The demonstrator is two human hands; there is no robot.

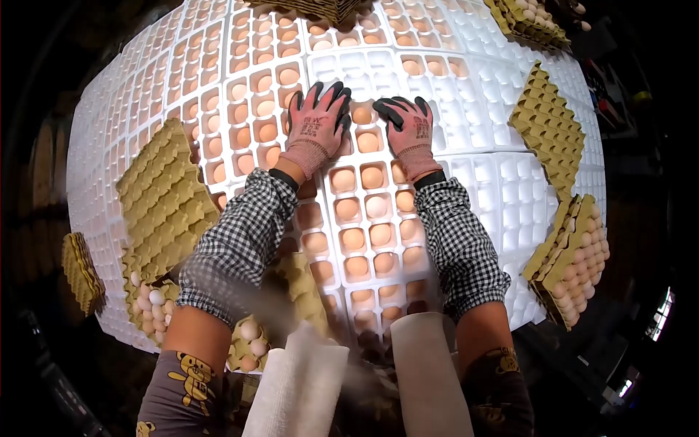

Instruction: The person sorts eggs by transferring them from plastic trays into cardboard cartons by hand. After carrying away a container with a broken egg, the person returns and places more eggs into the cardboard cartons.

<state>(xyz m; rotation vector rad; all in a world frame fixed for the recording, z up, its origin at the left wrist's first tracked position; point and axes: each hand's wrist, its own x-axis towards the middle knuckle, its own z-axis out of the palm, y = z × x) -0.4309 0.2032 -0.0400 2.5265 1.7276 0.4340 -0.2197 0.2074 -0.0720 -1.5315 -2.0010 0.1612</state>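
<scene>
Both hands wear pink gloves with dark fingertips and reach over white foam trays [495,156] with square pockets. My left hand [317,124] lies over pockets just left of a column of brown eggs [368,142], its fingers pointing away and slightly apart. To the right of that column, my right hand [409,127] has its fingers bent inward toward an egg [361,115]; whether the fingers hold anything under them is hidden. Checkered sleeves cover both forearms.
Yellowish pulp trays lie at the left [164,204] and right [550,131]. Stacked pulp trays with eggs [579,269] stand at the right edge. More eggs in pulp trays [154,306] are at lower left. A pulp stack [320,9] sits at the top.
</scene>
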